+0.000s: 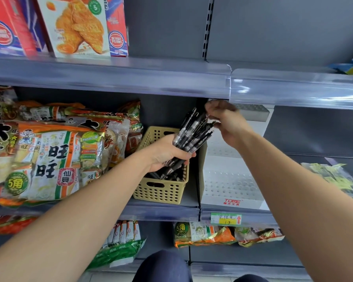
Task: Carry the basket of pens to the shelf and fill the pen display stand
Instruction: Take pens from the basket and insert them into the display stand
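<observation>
Shelf (161,214): grey metal, beige perforated plastic basket (161,193) below grips.
Left grip (167,153): grasping black pen bundle (194,130).
Right grip (226,123): pinching its top.

Bright, even light falls from above and in front, with a cool bluish cast on the grey shelf (161,202). Soft shadow fills the recess behind the snack bags (49,155) at left, whose wrappers glint. The clear price strip (293,86) at upper right carries pale glare. Motion blur smears the right hand (224,121) and the pens (192,131) at centre, and the boxes (8,27) at upper left. Straight edges bow, and everything stretches toward the lower corners.
</observation>
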`<state>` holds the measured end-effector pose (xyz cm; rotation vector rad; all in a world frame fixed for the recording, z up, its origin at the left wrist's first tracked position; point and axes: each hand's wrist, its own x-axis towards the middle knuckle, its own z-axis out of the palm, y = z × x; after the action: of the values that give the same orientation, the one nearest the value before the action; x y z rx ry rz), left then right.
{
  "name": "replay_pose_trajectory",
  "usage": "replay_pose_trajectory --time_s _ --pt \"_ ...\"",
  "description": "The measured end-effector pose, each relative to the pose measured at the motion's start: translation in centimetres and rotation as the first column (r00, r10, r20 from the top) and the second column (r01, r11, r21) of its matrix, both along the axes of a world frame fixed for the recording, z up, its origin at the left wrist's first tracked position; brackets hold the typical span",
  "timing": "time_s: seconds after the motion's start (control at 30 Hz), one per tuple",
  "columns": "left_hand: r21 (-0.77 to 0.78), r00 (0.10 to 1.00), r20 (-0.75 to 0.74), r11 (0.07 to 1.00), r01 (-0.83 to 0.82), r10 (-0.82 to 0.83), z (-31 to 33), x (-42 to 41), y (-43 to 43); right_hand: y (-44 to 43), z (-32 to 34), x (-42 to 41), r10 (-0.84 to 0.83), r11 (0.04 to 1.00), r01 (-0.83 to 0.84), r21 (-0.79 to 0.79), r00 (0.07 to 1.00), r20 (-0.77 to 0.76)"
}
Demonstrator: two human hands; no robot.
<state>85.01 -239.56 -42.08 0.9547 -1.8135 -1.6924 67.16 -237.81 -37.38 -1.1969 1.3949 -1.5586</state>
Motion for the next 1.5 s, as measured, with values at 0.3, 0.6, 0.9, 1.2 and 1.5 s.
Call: replay_pose_trajectory --time_s 0.3,0.6,0.9,1.2,1.5 --pt "0.103 0.972 -0.154 0.981 -0.165 0.179 -0.5 -1.1 2.4 3.9 -0.2 -0.8 -0.293 0.954 0.301 0.01 0.919 0.265" --pt "0.18 0.886 -0.288 0.93 -0.322 0.362 -0.3 -2.7 4.3 7.6 -3.6 0.4 -0.074 0.996 0.09 -0.014 0.885 0.459" --pt "0.114 0.849 -0.342 0.914 -0.389 0.404 0.0 -4.5 5.4 9.1 -5.8 0.3 0.084 0.993 -0.087 0.079 0.995 0.047" --pt "-0.051 0.881 -0.246 0.903 -0.427 0.403 -1.1 -5.6 5.0 8.5 -6.2 -0.5 0.03 0.994 -0.018 0.103 0.992 -0.119" --pt "-0.199 0.919 -0.183 0.902 -0.383 0.35 -1.2 -7.6 4.4 7.1 -6.0 -1.4 -0.027 0.991 -0.001 0.136 0.978 0.205"
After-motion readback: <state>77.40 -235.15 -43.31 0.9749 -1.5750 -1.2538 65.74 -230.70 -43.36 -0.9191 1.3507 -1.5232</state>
